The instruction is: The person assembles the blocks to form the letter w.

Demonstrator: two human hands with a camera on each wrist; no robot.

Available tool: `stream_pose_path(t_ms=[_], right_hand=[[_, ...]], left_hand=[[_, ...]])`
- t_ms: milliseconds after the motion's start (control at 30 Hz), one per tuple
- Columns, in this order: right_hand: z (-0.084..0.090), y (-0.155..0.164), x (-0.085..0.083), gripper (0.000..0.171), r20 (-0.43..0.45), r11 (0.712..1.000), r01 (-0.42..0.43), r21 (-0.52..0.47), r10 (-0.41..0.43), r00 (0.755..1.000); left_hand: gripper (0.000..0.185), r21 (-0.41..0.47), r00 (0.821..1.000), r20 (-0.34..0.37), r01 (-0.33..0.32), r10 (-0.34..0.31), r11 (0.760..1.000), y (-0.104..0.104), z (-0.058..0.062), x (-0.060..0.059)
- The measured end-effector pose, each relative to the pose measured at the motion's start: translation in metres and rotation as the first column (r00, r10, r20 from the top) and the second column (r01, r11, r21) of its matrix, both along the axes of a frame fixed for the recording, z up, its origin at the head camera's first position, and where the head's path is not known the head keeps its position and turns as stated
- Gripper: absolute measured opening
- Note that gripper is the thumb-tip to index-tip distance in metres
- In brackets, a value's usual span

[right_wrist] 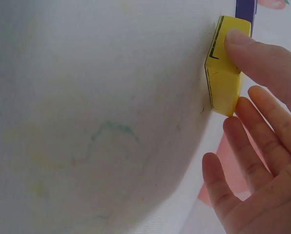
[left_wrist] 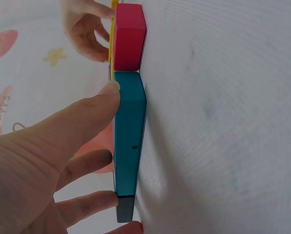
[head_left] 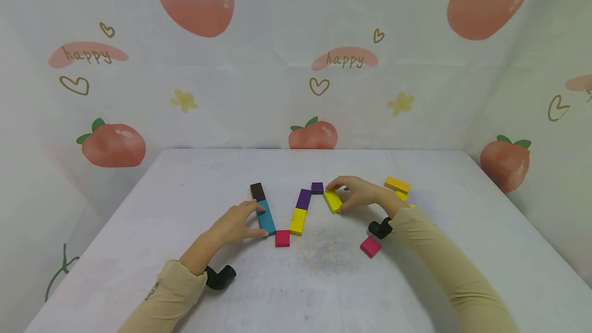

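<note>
On the table, wooden blocks form a zigzag row. My left hand [head_left: 235,224] lies at its left end, its fairly straight fingers and thumb resting along the blue block [head_left: 265,218]. A dark brown block [head_left: 257,191] adjoins the blue block's far end, and a red block [left_wrist: 129,39] its near end. A purple block [head_left: 303,199] and a yellow block [head_left: 298,221] slant up from the red one to a small purple block [head_left: 317,188]. Beside that small block, my right hand [head_left: 359,192] pinches another yellow block [right_wrist: 227,66] between thumb and fingers.
A loose red block [head_left: 370,246] lies nearer the front, below the right wrist. Behind the right forearm are an orange-yellow block [head_left: 397,185] and other yellow blocks [head_left: 401,196], partly hidden. A printed cloth [head_left: 259,66] hangs behind the table.
</note>
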State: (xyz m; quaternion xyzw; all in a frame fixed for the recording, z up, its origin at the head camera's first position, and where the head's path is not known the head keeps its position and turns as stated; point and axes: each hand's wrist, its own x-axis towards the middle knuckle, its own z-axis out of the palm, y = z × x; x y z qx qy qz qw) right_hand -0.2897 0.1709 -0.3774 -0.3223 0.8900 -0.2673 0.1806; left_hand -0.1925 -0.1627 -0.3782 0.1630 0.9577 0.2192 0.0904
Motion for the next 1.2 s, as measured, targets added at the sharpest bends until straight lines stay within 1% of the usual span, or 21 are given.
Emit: stream_pose_path(t_ms=[533, 700, 900, 1033, 1133, 1200], right_hand=[[0.001, 0.002, 0.001, 0.059, 0.002, 1.000, 0.003, -0.006, -0.003, 1.000], [0.005, 0.010, 0.002, 0.059, -0.023, 0.998, 0.000, -0.062, -0.001, 1.000], [0.011, 0.028, 0.004, 0.055, -0.057, 0.992, 0.007, -0.128, -0.015, 0.998], [0.014, 0.046, 0.010, 0.053, -0.049, 0.988, 0.042, -0.147, -0.050, 0.998], [0.015, 0.063, 0.014, 0.053, -0.062, 0.987, 0.092, -0.130, -0.101, 0.993], [0.014, 0.074, 0.017, 0.052, -0.089, 0.985, 0.133, -0.108, -0.143, 0.986]], left_hand=[[0.054, -0.008, 1.000, -0.005, -0.004, 0.004, 1.000, 0.000, 0.001, 0.000], [0.053, -0.006, 1.000, -0.008, -0.004, 0.004, 1.000, 0.000, 0.000, -0.001], [0.054, -0.005, 1.000, -0.011, -0.003, 0.003, 1.000, 0.000, -0.001, -0.001], [0.054, -0.002, 1.000, -0.010, -0.001, 0.001, 1.000, 0.000, -0.002, -0.001], [0.054, -0.004, 1.000, -0.011, 0.005, -0.005, 1.000, 0.000, -0.001, -0.001], [0.054, -0.008, 1.000, -0.011, 0.010, -0.010, 1.000, 0.000, 0.000, -0.001]])
